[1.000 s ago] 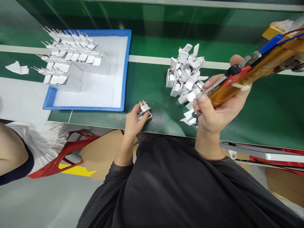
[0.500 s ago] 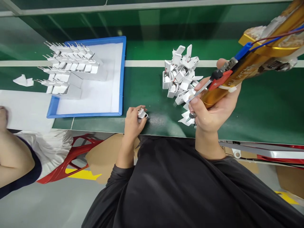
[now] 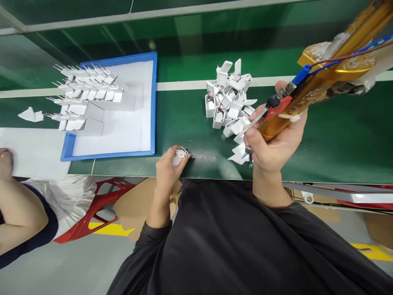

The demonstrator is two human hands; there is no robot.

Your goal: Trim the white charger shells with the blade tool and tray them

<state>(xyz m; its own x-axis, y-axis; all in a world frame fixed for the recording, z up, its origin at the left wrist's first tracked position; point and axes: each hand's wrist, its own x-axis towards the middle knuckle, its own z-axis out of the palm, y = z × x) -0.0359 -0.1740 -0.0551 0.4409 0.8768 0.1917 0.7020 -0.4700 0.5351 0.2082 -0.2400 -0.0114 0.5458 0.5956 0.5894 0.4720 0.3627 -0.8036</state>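
Note:
Between the thumb and fingers of my left hand (image 3: 167, 169) is a small white plug adapter (image 3: 179, 155), held low over the table's front edge. My right hand (image 3: 276, 141) wraps round a gold, cylindrical power tool (image 3: 279, 116) with a red switch, a metal lever and blue and red wires. The thumb lies near the lever, and the tool's tip points down and left. Just left of that hand sits a heap of white adapter housings (image 3: 229, 102), several with their lids open. White pieces (image 3: 238, 155) lie below the tool's tip.
A blue-rimmed tray (image 3: 153, 102) at the left carries rows of white adapters with pins (image 3: 92, 90). A white scrap (image 3: 30, 115) lies beside it. Another person's arm (image 3: 21, 200) rests at the far left, near a red stool (image 3: 92, 215). Dark specks dot the green table (image 3: 202, 157).
My left hand has turned the plug adapter, so its pins no longer point up. My right hand keeps its grip on the power tool. The whole view has shifted slightly.

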